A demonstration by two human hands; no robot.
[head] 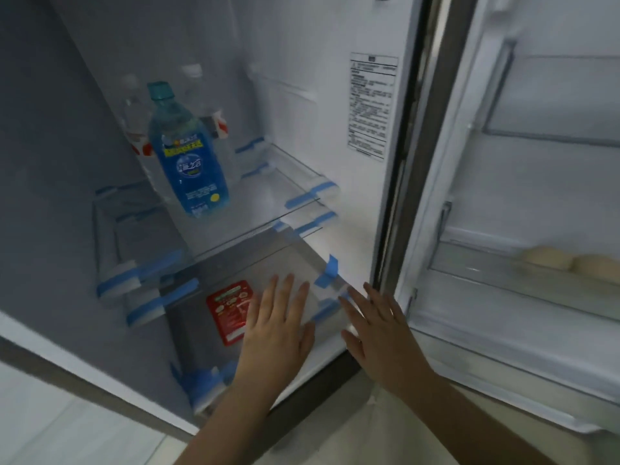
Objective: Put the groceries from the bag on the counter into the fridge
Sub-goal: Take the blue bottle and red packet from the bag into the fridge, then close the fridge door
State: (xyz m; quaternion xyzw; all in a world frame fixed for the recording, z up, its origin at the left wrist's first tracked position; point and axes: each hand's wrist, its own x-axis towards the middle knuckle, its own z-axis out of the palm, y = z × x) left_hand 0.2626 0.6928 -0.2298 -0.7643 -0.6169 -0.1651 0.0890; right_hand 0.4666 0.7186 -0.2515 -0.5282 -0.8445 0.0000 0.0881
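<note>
Fridge (369, 229), door swung wide: left hand (278, 333) and right hand (375, 333) side by side at the lower compartment, palms down, fingers (288, 297) spread flat and holding nothing. Red packet (229, 312) lying flat on the lower shelf just left of the left fingertips, partly covered by that hand; blue bottle (188, 159) with teal cap upright on the glass shelf (268, 182) above and beyond the fingers, clear bottles (134, 122) blurred behind it. Pale round items (550, 260) in the door bin (503, 280), up and right of the right fingers; blue tape (327, 271) on the shelf corners, one strip just beyond the fingertips.
</note>
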